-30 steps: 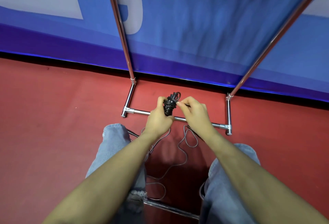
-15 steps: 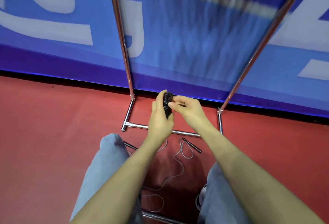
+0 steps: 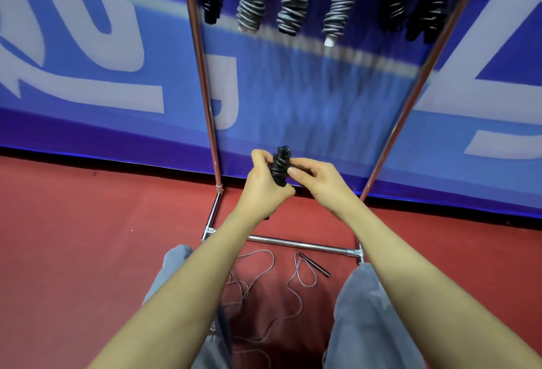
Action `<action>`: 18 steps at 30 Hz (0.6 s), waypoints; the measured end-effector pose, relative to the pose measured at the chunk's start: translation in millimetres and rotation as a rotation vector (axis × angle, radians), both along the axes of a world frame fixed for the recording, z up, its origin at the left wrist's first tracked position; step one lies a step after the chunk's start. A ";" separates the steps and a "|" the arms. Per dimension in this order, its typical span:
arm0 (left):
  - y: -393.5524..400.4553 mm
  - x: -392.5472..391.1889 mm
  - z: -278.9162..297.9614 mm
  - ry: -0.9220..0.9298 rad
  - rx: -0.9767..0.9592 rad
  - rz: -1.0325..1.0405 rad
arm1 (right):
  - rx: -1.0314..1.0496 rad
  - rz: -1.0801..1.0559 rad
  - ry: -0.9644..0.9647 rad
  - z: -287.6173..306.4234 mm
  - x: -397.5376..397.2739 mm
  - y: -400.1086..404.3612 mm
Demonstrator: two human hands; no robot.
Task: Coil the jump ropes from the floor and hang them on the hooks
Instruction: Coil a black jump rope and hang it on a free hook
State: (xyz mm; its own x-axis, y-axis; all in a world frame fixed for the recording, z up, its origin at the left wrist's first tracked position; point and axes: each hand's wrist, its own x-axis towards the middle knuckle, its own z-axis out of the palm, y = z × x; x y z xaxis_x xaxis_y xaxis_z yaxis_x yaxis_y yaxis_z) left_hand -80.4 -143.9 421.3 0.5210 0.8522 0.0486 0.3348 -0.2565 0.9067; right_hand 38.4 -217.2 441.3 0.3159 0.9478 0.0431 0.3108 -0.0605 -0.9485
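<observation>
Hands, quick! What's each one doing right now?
Left hand: closed around the black coiled jump rope.
Right hand: fingertips pinch that same rope.

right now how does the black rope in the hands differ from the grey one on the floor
The black rope is wound into a tight bundle; the grey rope sprawls in loose loops. The black rope is gripped by the left hand and right hand; the grey rope lies untouched. Neither hangs on the rack.

black rope bundle (image 3: 280, 169), red floor (image 3: 88, 236), blue banner (image 3: 293, 104)
</observation>
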 end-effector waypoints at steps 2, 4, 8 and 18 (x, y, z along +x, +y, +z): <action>1.2 -2.5 9.8 0.030 0.053 -0.002 | 0.049 -0.064 0.021 7.5 -3.2 1.3; 4.9 -5.0 17.4 0.037 0.093 0.037 | 0.086 -0.121 0.063 15.5 -9.4 4.4; 2.6 -9.5 27.8 0.027 0.203 0.160 | 0.126 -0.196 0.085 32.1 -13.2 9.7; -4.6 6.7 38.9 0.089 0.439 0.150 | 0.159 -0.052 0.123 48.4 -8.6 1.2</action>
State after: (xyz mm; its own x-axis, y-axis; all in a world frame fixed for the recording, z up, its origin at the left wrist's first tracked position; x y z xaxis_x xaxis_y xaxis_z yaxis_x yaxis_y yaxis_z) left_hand -73.7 -148.5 460.2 0.4124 0.8272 0.3816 0.4693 -0.5519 0.6893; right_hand 29.8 -216.0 489.6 0.3759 0.9147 0.1484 0.1921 0.0798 -0.9781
